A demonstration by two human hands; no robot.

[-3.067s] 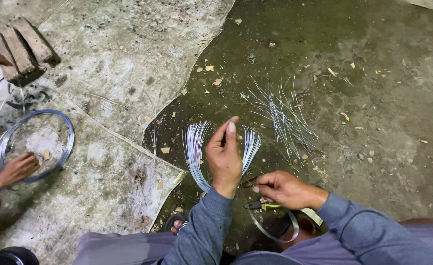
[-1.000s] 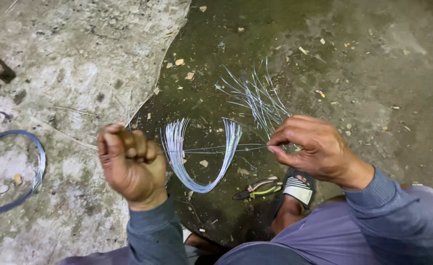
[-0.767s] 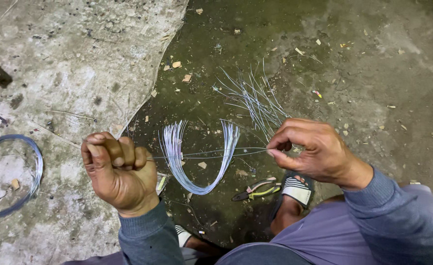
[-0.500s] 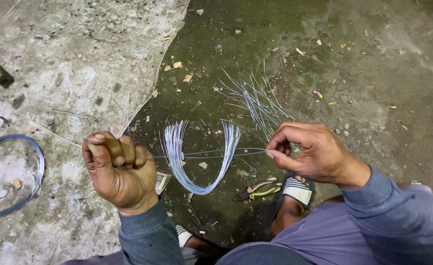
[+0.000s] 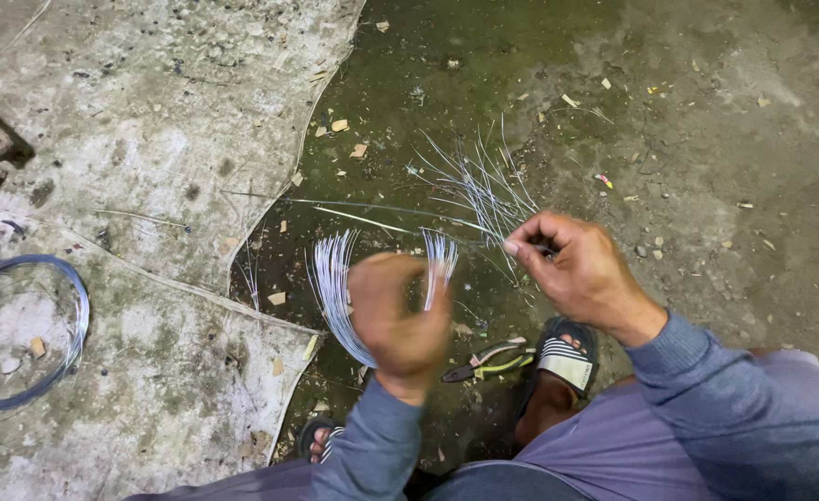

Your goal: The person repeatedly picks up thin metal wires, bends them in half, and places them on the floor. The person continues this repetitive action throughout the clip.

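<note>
Dirty concrete floor [image 5: 706,139]. Nearest, pliers [image 5: 485,360] lie beside a sandalled foot. Just beyond them the blurred left hand [image 5: 400,320] covers the U-shaped wire bundle [image 5: 335,288]; its grip is unclear. The right hand [image 5: 576,274] pinches a thin wire [image 5: 381,211]. Farther off lie loose wires [image 5: 479,181].

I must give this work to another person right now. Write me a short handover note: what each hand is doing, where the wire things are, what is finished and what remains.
Left hand: blurred by motion, raised over the U-bent wire bundle; grip not readable.
Right hand: fingers pinched on a thin wire that runs left across the floor.
Things: loose straight wires lie fanned on the dark floor beyond the hands; pliers lie by the sandalled foot; a wire coil lies far left on the pale sheet.
Done: one bundle bent into a U.
Left: the fanned wires are loose and unbent.
</note>
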